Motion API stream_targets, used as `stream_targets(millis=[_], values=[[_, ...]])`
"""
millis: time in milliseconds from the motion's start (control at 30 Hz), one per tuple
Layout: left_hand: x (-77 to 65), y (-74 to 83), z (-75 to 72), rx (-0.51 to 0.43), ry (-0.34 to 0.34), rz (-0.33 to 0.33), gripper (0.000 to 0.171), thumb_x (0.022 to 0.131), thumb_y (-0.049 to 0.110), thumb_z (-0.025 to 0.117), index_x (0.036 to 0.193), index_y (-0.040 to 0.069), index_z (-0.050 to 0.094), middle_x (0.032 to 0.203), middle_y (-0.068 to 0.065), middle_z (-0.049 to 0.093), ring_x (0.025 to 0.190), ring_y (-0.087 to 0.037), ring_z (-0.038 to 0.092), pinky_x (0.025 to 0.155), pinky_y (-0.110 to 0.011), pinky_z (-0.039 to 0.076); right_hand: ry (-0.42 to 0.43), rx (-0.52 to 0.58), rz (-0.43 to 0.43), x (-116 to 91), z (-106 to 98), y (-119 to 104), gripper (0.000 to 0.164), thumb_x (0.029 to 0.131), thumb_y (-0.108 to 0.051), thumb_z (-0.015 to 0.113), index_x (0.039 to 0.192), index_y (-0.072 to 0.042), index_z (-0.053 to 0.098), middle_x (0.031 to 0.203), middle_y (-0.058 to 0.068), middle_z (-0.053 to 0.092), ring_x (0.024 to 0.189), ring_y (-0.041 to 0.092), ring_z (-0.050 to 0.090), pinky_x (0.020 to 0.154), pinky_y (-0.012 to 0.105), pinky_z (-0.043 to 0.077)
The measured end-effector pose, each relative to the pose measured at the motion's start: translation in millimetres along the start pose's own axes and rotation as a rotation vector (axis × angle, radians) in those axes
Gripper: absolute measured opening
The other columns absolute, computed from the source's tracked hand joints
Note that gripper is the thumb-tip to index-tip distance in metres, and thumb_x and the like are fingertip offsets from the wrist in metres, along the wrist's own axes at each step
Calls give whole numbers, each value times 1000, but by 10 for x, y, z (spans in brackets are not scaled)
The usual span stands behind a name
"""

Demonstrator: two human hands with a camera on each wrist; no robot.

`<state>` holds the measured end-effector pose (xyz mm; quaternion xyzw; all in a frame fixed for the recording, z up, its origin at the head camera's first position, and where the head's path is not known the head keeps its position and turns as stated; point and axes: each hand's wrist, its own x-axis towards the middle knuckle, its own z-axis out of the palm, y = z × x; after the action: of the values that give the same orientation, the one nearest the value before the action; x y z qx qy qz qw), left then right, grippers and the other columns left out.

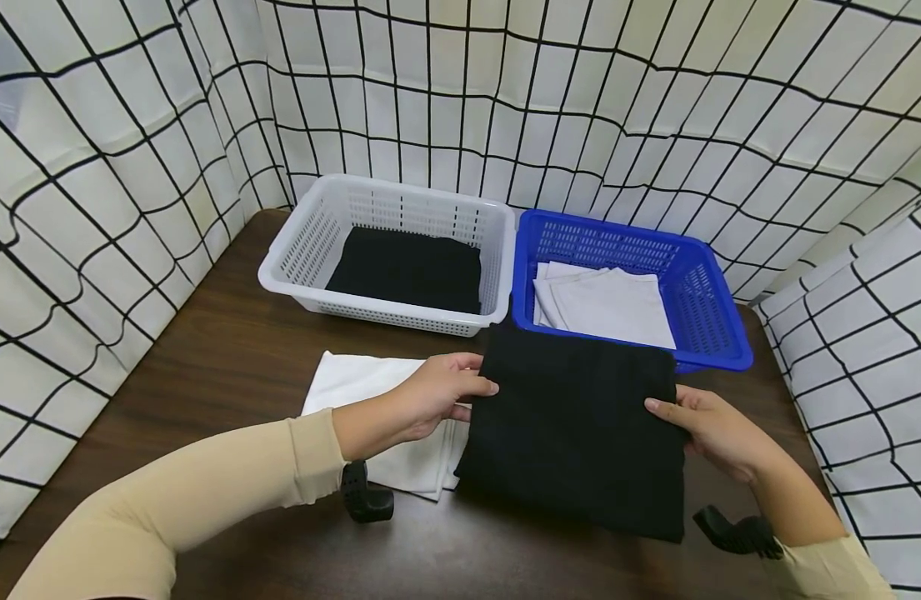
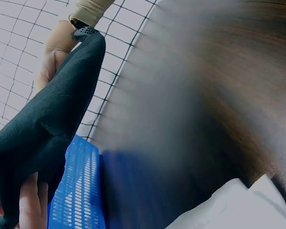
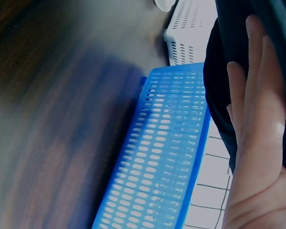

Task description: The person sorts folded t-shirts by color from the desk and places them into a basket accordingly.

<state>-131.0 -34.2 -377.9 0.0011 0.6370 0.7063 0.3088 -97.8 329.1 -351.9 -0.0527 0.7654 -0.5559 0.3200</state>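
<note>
Cloth of black colour is raised between both hands, near and to the right: the left hand pinches its left edge, the right hand its right edge, so neither is nearer. It looks almost square, without clear long axis. Left of it, white cloth lies on the table, whose wood shows further left. Just beyond stands the blue basket; far left, the white basket.

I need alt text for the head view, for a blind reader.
A person's left hand and right hand hold a black cloth over a table; behind stand a white basket holding black fabric and a blue basket holding white fabric.
</note>
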Motion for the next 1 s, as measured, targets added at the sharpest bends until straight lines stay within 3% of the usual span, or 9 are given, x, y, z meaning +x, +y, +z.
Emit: stream_targets(millis=[267, 500, 767, 1000], values=[[5, 130, -98, -33, 1, 10, 44, 91, 4, 62, 134, -1, 55, 120, -13, 70, 89, -13, 72, 82, -38, 62, 28, -25, -11, 103, -9, -150, 27, 106, -29, 46, 112, -6, 60, 103, -7, 73, 94, 11, 72, 82, 35, 61], [-21, 265, -187, -11, -16, 6, 44, 92, 5, 62, 135, 0, 55, 116, -9, 71, 90, -13, 72, 86, -37, 61, 16, -6, -12, 168, 14, -238, 28, 106, -29, 46, 121, -6, 53, 105, -7, 74, 96, 12, 72, 84, 36, 61], [2, 417, -347, -62, -38, -25, 47, 92, 2, 58, 139, -2, 51, 94, 4, 72, 84, -10, 72, 81, -30, 62, 59, 6, -14, 297, 64, -362, 39, 106, -30, 48, 127, 3, 49, 101, -5, 75, 93, 13, 73, 82, 35, 62], [-31, 494, -441, -43, -65, -17, 50, 94, 1, 56, 143, -1, 46, 98, 5, 72, 86, -9, 72, 83, -31, 62, 71, 19, -4, 379, 113, -405, 40, 105, -30, 49, 126, 4, 47, 98, -6, 75, 90, 11, 74, 80, 33, 62]])
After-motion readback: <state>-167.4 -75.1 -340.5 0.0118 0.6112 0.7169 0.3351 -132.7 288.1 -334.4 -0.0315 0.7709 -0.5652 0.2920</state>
